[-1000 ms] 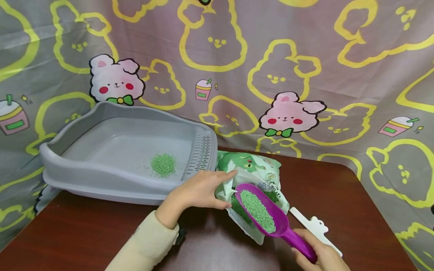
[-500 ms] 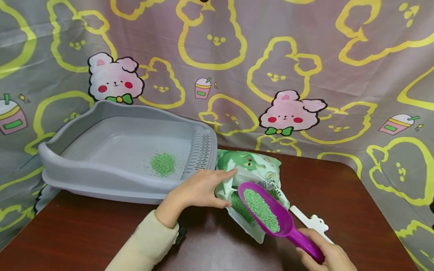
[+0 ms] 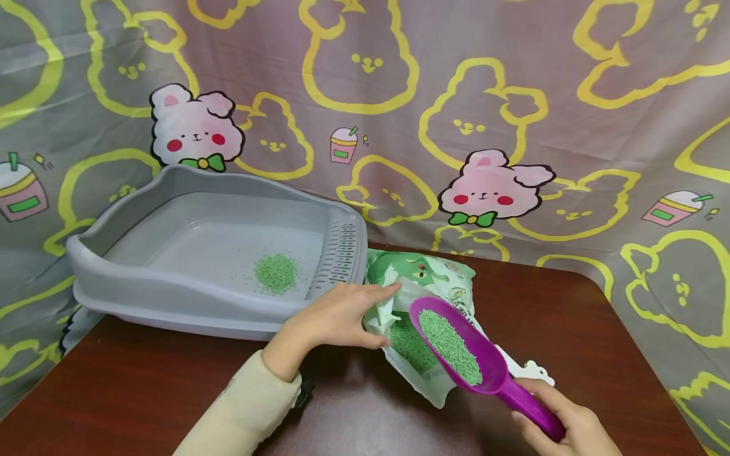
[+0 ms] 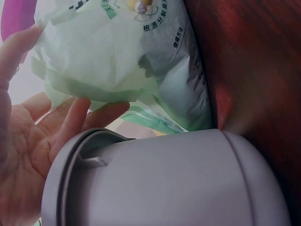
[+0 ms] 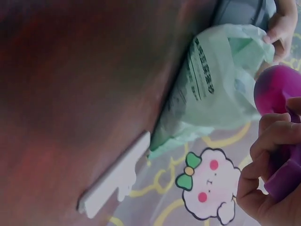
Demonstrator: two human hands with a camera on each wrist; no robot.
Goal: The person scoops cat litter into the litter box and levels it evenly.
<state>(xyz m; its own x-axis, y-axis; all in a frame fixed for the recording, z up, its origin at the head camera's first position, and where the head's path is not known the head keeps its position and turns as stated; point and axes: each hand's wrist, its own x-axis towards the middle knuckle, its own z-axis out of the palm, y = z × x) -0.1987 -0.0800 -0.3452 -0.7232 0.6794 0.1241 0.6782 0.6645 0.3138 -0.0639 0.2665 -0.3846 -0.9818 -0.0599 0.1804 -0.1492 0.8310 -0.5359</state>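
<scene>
My right hand (image 3: 564, 418) grips the handle of a purple scoop (image 3: 496, 364), which carries a heap of green pellets (image 3: 450, 345). The scoop is over the right side of the open mouth of a pale green litter bag (image 3: 422, 272). More green pellets (image 3: 410, 342) show inside the bag. My left hand (image 3: 336, 316) holds the left edge of the bag's mouth, thumb and forefinger spread apart. In the left wrist view, the left hand's fingers (image 4: 75, 120) curl against the bag's side, partly hidden by the bag.
A grey litter box (image 3: 182, 297) stands left of the bag, with a small pile of green pellets (image 3: 276, 273) on its floor. Behind the scoop, a white clip (image 3: 530, 370) lies on the brown table (image 3: 547, 316). A patterned curtain (image 3: 399, 126) hangs behind.
My right hand has moved the loaded scoop a little to the right, uncovering more pellets in the bag and covering more of the clip. The left hand stays at the bag's edge.
</scene>
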